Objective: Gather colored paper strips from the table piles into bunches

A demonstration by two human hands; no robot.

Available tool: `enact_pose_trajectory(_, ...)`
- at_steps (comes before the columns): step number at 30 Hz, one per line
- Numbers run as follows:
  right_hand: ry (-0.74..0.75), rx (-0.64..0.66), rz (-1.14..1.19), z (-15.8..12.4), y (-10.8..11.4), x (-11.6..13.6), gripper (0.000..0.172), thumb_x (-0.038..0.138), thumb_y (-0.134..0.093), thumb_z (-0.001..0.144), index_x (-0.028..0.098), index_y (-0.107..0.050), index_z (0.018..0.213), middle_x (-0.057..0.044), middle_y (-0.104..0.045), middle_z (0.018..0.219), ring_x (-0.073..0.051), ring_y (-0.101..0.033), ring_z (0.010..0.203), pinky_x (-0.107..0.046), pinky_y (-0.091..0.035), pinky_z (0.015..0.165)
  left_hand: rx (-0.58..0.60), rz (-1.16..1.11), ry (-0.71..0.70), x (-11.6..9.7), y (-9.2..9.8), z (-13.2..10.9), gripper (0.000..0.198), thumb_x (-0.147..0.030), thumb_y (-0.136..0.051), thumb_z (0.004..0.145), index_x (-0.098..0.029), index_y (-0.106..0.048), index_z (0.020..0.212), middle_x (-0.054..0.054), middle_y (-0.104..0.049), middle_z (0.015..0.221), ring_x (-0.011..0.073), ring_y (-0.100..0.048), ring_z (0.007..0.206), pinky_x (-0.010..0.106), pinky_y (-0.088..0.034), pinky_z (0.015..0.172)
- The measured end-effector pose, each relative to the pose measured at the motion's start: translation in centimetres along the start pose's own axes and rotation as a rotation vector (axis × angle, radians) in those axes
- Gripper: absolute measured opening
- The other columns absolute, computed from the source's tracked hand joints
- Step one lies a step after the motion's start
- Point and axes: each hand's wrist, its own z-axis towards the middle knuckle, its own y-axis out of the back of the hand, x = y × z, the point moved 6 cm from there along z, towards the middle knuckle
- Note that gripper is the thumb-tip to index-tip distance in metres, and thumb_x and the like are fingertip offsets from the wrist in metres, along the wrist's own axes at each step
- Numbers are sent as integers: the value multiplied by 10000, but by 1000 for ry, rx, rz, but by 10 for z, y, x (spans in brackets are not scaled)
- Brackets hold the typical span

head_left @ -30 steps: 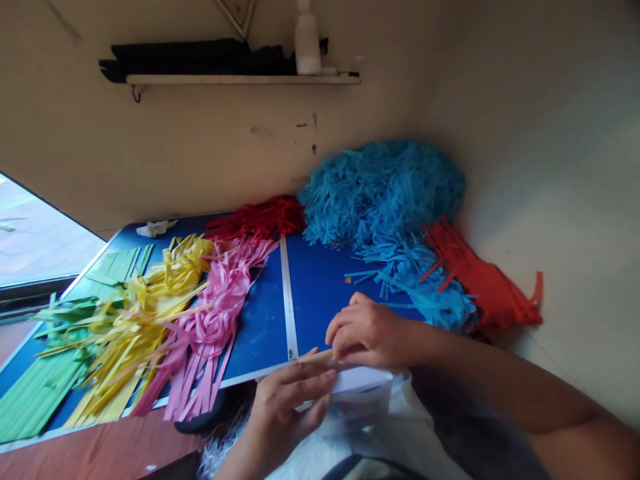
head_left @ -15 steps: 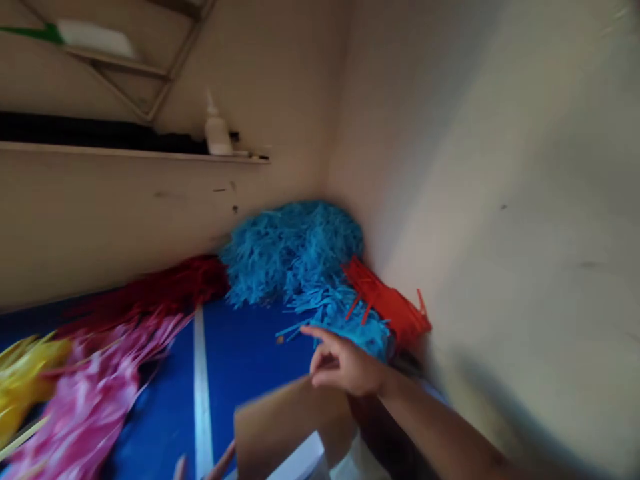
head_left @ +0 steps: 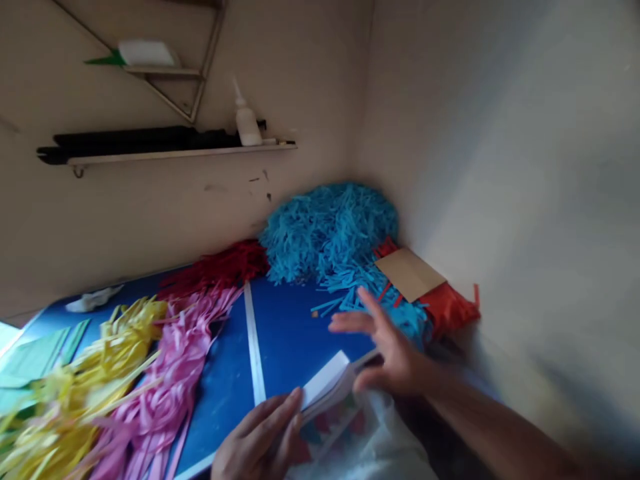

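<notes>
My left hand (head_left: pixel 260 440) grips a white stack of paper (head_left: pixel 327 383) at the near edge of the blue table (head_left: pixel 295 333), thumb and fingers closed on its lower corner. My right hand (head_left: pixel 387 350) hovers just beyond the stack with fingers spread apart and nothing in them; its heel is close to the stack's right end. A brown cardboard sheet (head_left: pixel 410 273) lies on the red paper strips (head_left: pixel 447 303) in the corner, beyond my right hand.
A large heap of blue paper strips (head_left: pixel 330 230) fills the corner. Dark red strips (head_left: pixel 220 267), pink strips (head_left: pixel 175 373), yellow strips (head_left: pixel 95 373) and green strips (head_left: pixel 30 360) lie leftward. A wall shelf (head_left: pixel 170 153) carries a glue bottle (head_left: pixel 246 120). A clear plastic bag (head_left: pixel 365 440) sits under the stack.
The brown cardboard sheet left my hands and now lies on the red strips in the corner. My right hand has drawn back open toward the white stack. The view swung right, then partly back.
</notes>
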Motion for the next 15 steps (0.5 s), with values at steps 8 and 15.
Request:
enact_pose_trajectory(8,-317,95,510,-18,-87,-25,1218,421,-862,686,320,-19,1560,-44,-723,951,-187,-711,788,-315,-579,704,52,-41,51,1,-26,-32,316,-262,-643,880,-228,-686,1191,50,-771,1008,148,-749,854,156,-589,755)
enact_pose_trajectory(15,-235,108,467,-12,-72,-16,1130,478,-826,712,305,-101,1560,-62,-710,1001,-216,-688,918,-360,-564,779,-10,-93,155,-4,-24,-35,293,-219,-586,916,-280,-699,1179,38,-760,1075,152,-737,918,187,-582,801)
